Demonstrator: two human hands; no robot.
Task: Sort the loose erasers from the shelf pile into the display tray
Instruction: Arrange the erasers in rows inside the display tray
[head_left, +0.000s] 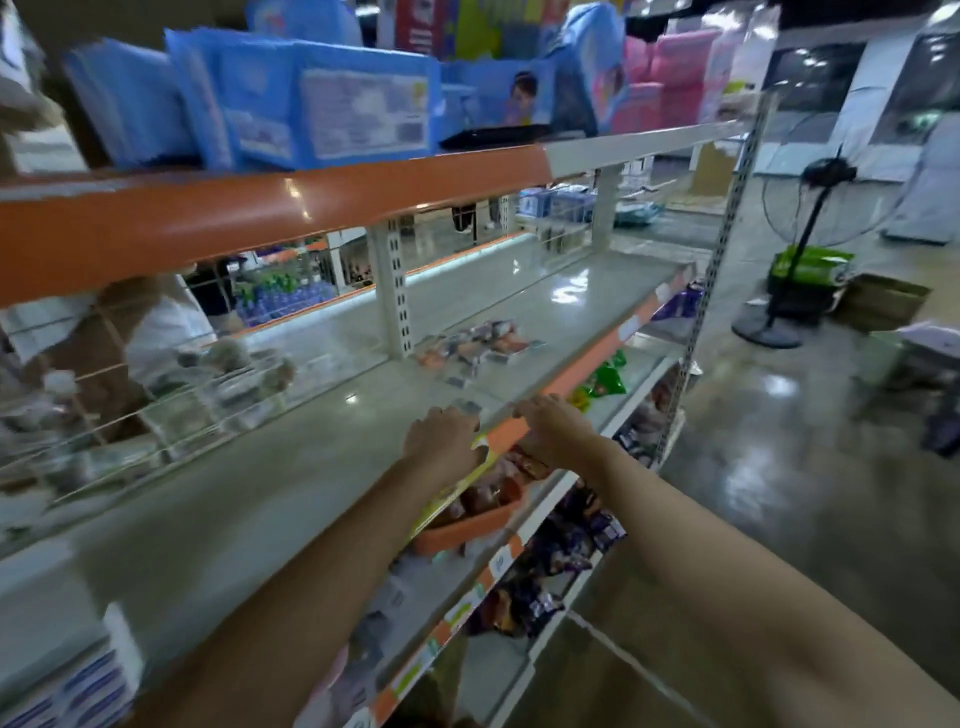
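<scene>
A pile of small wrapped erasers (480, 345) lies on the grey middle shelf (291, 457), past the white upright post. Two or three loose erasers (457, 382) lie nearer the front edge. My left hand (441, 441) rests palm down on the shelf near the orange edge strip (587, 364), fingers toward a small eraser (467, 406). My right hand (556, 426) lies over the edge strip, fingers curled on it. A clear plastic display tray (171, 415) with dividers stands at the left on the same shelf. The picture is blurred, and I cannot tell whether either hand holds anything.
Blue packets (311, 114) fill the shelf above, behind an orange rail (260, 208). Below are an orange basket (467, 525) and dark snack packs (566, 551). A standing fan (810, 218) and cardboard boxes (878, 301) are on the glossy floor at the right.
</scene>
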